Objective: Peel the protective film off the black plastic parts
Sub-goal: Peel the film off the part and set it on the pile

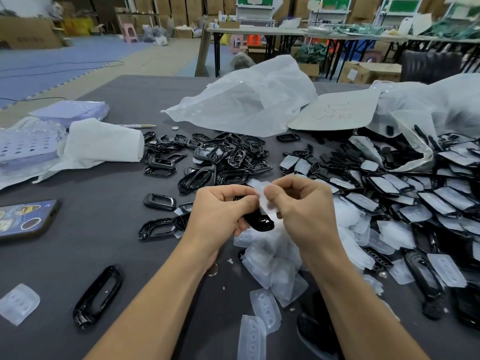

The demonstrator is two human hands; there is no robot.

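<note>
Black glossy plastic part [259, 222]: light, stiff and slick by the look of it; it is held above the dark grey table [117, 242], between your hands.
Left hand [220, 209]: your grip is curled round the part; hold it by the rim, since the gloss face likely slips and marks.
Translucent white protective film [265, 201]: thin, limp, probably clingy; lifted at the part's upper end.
Right hand [304, 203]: your grip pinches the film's free edge; pull low and steady.
Heap of film-covered black parts [415, 201]: unpeeled, on your right.
</note>
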